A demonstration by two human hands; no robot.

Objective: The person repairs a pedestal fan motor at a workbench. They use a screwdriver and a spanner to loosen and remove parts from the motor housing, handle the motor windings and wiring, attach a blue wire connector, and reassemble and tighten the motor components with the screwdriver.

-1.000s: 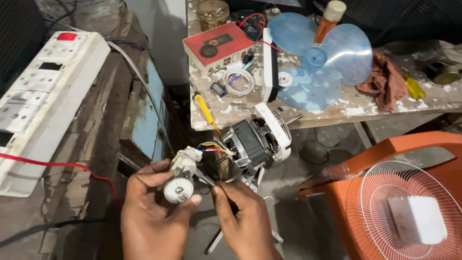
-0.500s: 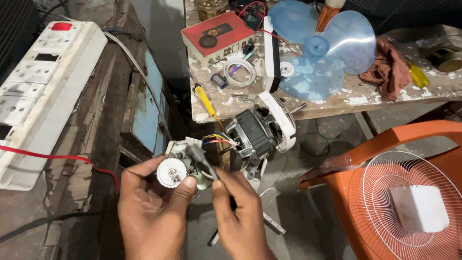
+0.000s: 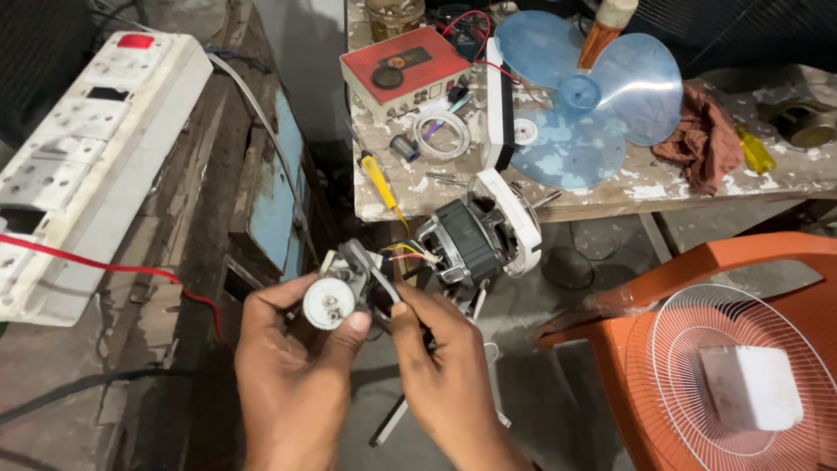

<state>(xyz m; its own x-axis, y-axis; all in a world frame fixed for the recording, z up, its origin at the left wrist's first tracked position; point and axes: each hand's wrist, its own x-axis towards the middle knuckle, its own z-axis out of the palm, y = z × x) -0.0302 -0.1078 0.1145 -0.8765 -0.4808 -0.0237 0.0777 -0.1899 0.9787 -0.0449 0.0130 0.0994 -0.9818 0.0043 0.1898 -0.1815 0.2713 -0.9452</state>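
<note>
Fan stands dismantled. The blue blade [image 3: 586,103] lies on the desk [image 3: 610,199] and the white wire guard [image 3: 728,366] rests on an orange chair [image 3: 671,288], both well apart from the motor [image 3: 466,242]. The motor remains held in mid-air before the desk edge, wires exposed. Left hand [image 3: 292,375] has its grip closed about the small gearbox with its white round gear [image 3: 329,303]; right hand [image 3: 440,366] pinches the dark part just beside it. In my judgement, stripping is well advanced and reassembly has not begun.

Blue fan blade [image 3: 586,105], rag [image 3: 703,145] on bench; orange chair [image 3: 663,366] w/ grille [image 3: 724,366].
</note>
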